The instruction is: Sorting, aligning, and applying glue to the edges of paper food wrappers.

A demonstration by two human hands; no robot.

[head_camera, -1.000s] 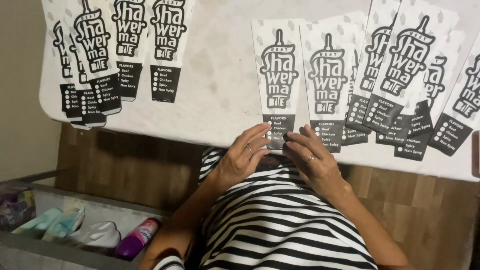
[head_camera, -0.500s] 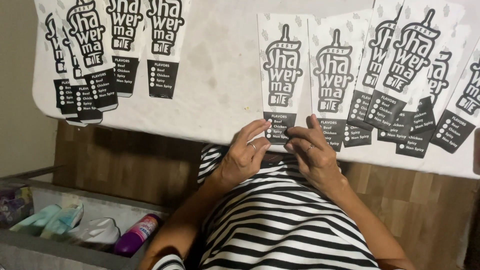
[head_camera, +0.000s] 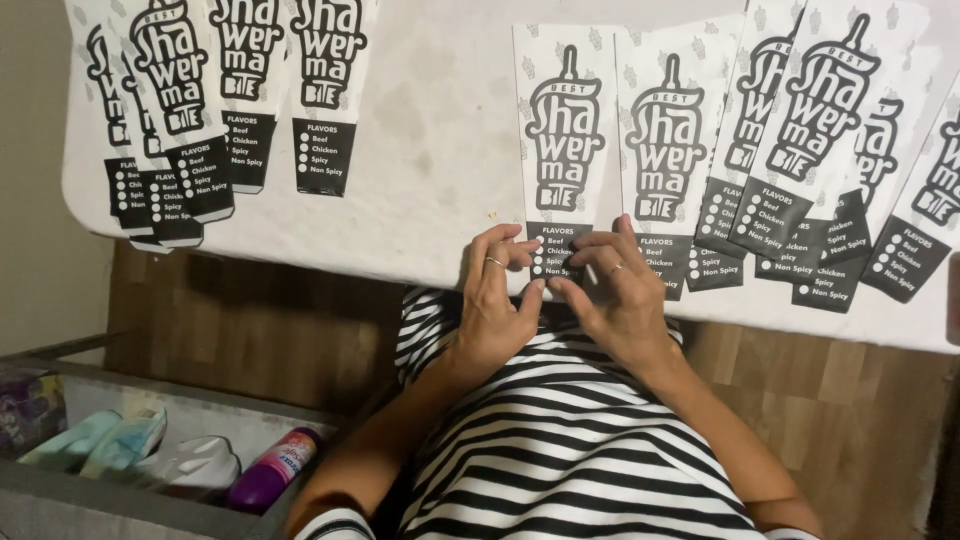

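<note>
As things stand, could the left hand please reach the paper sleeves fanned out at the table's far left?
Probably yes. The left hand rests on the sleeve at the table edge, and only bare tabletop lies between it and the left group of sleeves; it would need a sideways stretch.

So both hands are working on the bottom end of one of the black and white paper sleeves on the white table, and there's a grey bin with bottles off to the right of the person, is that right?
Not quite. The grey bin sits to the person's left, not the right, as the head view shows. The rest holds: the left hand and right hand both work at the bottom end of a black and white paper sleeve on the white table.
</note>
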